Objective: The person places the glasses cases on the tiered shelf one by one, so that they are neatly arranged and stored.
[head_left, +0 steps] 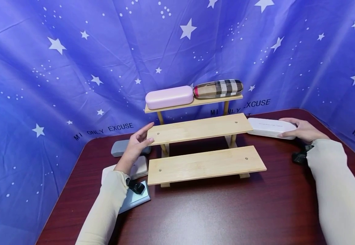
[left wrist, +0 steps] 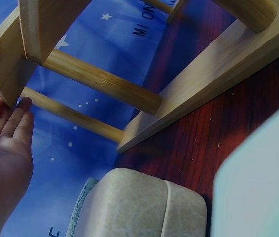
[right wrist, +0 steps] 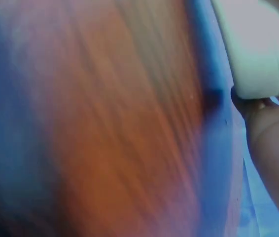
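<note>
A three-tier wooden shelf stand (head_left: 206, 165) stands on the table. My left hand (head_left: 136, 144) is at the left end of its middle board (head_left: 199, 129), thumb at the front corner and fingers at the far corner; the left wrist view shows fingertips touching the board's edge (left wrist: 6, 74). My right hand (head_left: 306, 130) grips the right end of a white glasses case (head_left: 269, 127), right of the stand; the right wrist view shows only part of this case (right wrist: 262, 54). On the top board sit a pink glasses case (head_left: 169, 97) and a plaid one (head_left: 218, 89).
Left of the stand, partly behind my left arm, lie a grey case (head_left: 120, 148), a cream case (head_left: 139, 167) and a light blue flat case (head_left: 136, 200). The dark red table (head_left: 202, 214) backs onto a blue star-print curtain (head_left: 153, 41).
</note>
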{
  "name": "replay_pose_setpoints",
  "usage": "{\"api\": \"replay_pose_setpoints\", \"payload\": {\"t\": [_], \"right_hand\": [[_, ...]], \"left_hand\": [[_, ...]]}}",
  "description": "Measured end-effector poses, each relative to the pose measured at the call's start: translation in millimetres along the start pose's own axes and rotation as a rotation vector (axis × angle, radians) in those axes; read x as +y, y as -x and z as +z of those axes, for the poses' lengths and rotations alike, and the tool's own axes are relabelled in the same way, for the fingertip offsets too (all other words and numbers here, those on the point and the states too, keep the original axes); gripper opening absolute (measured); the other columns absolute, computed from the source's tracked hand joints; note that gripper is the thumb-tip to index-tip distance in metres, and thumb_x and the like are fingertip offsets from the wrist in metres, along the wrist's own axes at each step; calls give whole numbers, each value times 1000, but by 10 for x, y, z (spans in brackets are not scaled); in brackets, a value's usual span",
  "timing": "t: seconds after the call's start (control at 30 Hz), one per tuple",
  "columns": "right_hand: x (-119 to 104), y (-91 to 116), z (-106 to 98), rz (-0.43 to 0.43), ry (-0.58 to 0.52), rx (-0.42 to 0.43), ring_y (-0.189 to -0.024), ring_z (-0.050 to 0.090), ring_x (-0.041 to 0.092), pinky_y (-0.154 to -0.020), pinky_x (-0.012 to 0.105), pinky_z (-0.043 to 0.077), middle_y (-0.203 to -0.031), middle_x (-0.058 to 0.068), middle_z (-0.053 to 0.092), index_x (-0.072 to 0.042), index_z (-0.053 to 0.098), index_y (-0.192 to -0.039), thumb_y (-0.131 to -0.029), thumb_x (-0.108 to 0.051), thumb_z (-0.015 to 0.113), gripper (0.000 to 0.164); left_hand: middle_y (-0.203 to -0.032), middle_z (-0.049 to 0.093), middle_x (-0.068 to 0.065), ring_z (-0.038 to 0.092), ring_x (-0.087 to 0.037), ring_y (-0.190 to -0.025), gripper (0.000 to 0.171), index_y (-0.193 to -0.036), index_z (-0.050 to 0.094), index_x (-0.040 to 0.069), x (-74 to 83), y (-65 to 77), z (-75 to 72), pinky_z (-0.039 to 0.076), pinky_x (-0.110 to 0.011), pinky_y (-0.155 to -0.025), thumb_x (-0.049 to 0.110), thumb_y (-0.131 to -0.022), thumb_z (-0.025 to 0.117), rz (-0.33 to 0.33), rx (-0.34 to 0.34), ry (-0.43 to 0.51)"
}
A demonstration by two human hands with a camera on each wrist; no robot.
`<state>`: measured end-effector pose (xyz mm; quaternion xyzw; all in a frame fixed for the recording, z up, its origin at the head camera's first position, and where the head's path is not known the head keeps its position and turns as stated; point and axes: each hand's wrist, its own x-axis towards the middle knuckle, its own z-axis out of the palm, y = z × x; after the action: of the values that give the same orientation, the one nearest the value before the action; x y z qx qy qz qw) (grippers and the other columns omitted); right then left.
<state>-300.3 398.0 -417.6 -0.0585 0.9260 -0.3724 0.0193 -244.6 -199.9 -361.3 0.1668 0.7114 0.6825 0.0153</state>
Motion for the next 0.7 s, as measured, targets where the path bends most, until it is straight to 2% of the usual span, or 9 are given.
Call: {"api": "replay_pose_setpoints", "payload": {"t": [0.1,0.17,0.27,0.43,0.53,0.7], "right_hand": [[-8,12,-24,-8,-65,0,-88,43,-9,-74,13,37,-103,-22,49,-2,44,-135,-76,-17,78,69],[-12,12,-41,-15,-117,-2,-88,45,-9,-73,11,38,-100,-28,47,-1,44,-135,-77,-13,77,68],[-29,20,-83,-16,-182,-1,-87,47,-8,-73,11,40,-98,-30,48,-3,45,-134,-77,-9,76,65],[-66,44,-199,-21,-193,-28,-88,48,-6,-73,12,41,-100,-28,50,-12,48,-132,-79,-9,74,60],[-91,59,-289,-2,-170,-58,-89,48,-5,-72,15,43,-101,-28,49,-17,47,-134,-80,-12,74,60],[-135,88,-465,-8,19,-54,-87,44,-8,-71,16,39,-98,-34,45,-17,45,-137,-80,-22,75,64]], "left_hand": [[-146,37,-20,49,-13,-121,58,-143,36,0,4,0,-1,43,-20,-95,-1,-88,56,-1,0,-4],[-146,38,-19,48,-15,-123,58,-143,36,0,5,3,-3,43,-20,-95,-1,-88,57,0,1,-7],[-147,37,-18,46,-18,-126,58,-143,36,-1,6,3,-2,42,-20,-97,-2,-88,56,2,2,-4],[-147,37,-17,44,-19,-128,58,-143,36,0,3,8,-3,41,-20,-97,-2,-89,56,2,4,-2],[-147,37,-17,44,-19,-127,58,-143,36,0,4,10,-2,42,-20,-96,-2,-89,56,1,7,1],[-147,37,-17,45,-17,-127,58,-143,36,0,5,7,0,41,-20,-96,-2,-89,56,1,4,1]]}}
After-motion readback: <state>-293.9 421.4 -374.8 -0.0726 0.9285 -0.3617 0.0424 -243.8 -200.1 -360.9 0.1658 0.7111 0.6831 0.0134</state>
